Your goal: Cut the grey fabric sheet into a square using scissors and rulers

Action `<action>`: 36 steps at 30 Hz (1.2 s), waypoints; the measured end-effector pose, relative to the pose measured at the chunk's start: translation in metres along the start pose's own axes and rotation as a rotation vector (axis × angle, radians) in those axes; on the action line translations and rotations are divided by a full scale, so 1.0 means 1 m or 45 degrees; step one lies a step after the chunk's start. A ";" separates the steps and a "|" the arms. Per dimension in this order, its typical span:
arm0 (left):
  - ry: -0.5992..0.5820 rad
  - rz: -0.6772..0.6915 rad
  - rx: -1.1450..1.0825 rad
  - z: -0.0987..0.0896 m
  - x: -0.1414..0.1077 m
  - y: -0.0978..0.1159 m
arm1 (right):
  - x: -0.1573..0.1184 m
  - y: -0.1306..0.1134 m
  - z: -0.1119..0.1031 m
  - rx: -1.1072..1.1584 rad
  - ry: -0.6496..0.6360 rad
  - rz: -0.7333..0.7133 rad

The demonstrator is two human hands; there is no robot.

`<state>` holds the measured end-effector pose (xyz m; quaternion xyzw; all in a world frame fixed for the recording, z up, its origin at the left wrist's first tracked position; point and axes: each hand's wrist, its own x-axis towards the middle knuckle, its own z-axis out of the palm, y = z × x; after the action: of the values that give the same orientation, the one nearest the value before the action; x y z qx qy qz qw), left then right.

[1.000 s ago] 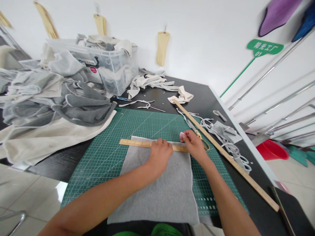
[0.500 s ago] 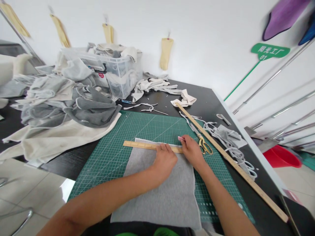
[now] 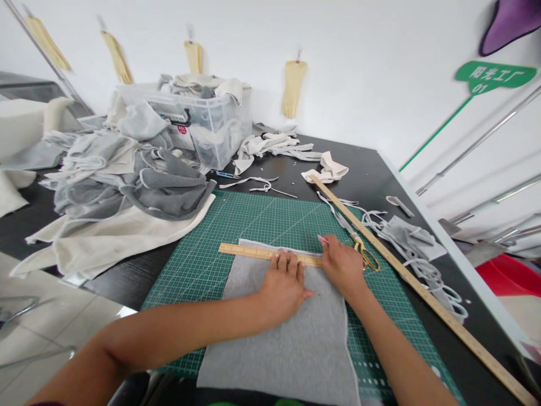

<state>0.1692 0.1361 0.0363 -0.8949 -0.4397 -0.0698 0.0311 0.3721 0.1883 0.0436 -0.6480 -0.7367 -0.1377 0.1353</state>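
Note:
A grey piece of fabric (image 3: 279,344) lies on a green cutting mat (image 3: 190,237), with a short wooden ruler (image 3: 240,250) across its far edge. My left hand (image 3: 287,287) rests flat on the cloth, its fingertips pressing the ruler and its thumb stretched to the side. At the ruler's right end, my right hand (image 3: 344,264) pinches a small pinkish-white tailor's chalk (image 3: 323,239) above the fabric edge. Gold-handled scissors (image 3: 367,256) lie just right of that hand. The ruler's right end is partly hidden by the right hand.
A long wooden stick (image 3: 406,276) runs along the right side of the mat. Grey and white fabric (image 3: 164,186) is heaped at left beside a clear plastic box (image 3: 215,135). Cord loops (image 3: 439,287) and scraps lie at right; a blue cutter (image 3: 227,175) lies behind the mat.
My left hand has flattened, with fingers spread and thumb out over the cloth. My right hand still pinches the chalk near the ruler's end. The whole view has shifted slightly.

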 end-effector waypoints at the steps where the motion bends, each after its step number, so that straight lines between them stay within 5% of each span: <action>1: -0.003 0.005 -0.020 -0.001 -0.001 0.000 | 0.000 0.000 0.000 -0.006 -0.004 0.028; 19: 0.010 -0.003 -0.158 -0.007 -0.010 0.000 | 0.001 0.012 0.001 0.050 -0.024 0.159; 36: -0.041 0.014 -0.213 -0.009 -0.014 0.001 | 0.002 0.036 0.008 0.106 -0.074 -0.017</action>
<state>0.1606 0.1239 0.0434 -0.8978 -0.4278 -0.0915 -0.0505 0.4072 0.1973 0.0380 -0.6405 -0.7499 -0.0888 0.1397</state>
